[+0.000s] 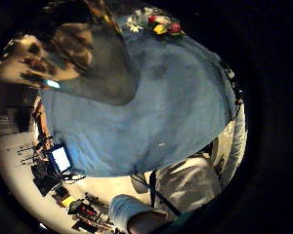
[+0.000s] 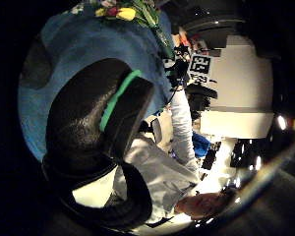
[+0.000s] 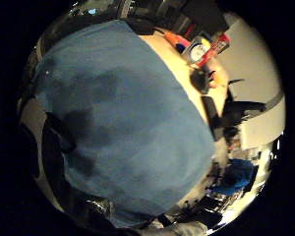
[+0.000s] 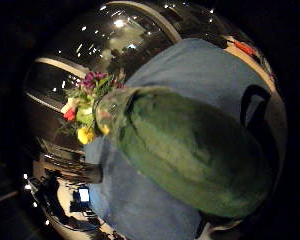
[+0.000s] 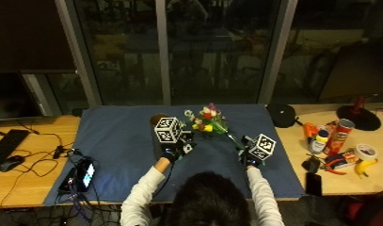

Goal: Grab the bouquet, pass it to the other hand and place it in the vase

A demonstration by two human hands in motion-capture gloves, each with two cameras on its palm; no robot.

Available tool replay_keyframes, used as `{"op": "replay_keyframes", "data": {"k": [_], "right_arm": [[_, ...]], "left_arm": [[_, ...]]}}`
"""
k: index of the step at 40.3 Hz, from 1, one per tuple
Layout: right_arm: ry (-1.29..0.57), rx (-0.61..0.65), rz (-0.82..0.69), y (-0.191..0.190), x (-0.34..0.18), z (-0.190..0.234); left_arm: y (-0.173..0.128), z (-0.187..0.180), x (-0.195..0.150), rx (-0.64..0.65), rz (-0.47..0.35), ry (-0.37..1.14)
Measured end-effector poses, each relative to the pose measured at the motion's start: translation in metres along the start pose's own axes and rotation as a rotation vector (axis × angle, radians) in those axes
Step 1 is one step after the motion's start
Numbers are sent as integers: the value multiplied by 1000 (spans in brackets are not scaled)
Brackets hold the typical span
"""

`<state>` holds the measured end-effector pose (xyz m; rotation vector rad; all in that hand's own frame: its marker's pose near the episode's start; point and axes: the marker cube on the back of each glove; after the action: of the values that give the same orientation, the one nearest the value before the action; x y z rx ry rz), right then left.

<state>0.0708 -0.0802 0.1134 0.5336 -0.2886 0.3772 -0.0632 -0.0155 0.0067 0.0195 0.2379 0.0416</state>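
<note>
Right hand point(image 5: 252, 157) grips bouquet point(image 5: 208, 120) stem; left hand point(image 5: 173, 151) fingers loose, beside flowers.

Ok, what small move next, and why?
Probably close the right hand round the stem end of the bouquet and lift: it lies on the blue cloth, stems reaching that hand, and fills its thumb-side palm view; I cannot see a grip.

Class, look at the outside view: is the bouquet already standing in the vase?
No. The bouquet lies on the blue cloth, its stems toward the right hand, while the vase stands apart beside the left hand.
</note>
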Motion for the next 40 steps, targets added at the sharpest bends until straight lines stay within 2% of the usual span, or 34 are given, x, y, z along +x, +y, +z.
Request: {"op": "replay_keyframes", "data": {"k": [7,12,17,22,26,30,32,38,40], "right_arm": [[-276,-99,186,3,-17,-35],[-534,-76,191,-5,-45,-52],[-805,-15,143,-26,-68,-41],[-951,-34,88,-24,-95,-42],[-987,-48,54,-12,-117,-46],[-850,24,108,6,-134,-56],[-838,33,102,15,-143,-57],[-951,-67,31,44,-171,-48],[-976,-87,12,50,-177,-45]], "left_arm": [[-12,-24,9,98,57,141],[-27,-39,18,113,77,241],[-45,-52,34,81,99,540],[-61,-58,50,-21,135,870],[-73,-58,62,-78,153,1014],[-77,-61,81,-84,185,1027],[-81,-61,90,-76,210,1021],[-90,-52,124,-68,321,1073],[-93,-48,131,-41,330,1108]]}}
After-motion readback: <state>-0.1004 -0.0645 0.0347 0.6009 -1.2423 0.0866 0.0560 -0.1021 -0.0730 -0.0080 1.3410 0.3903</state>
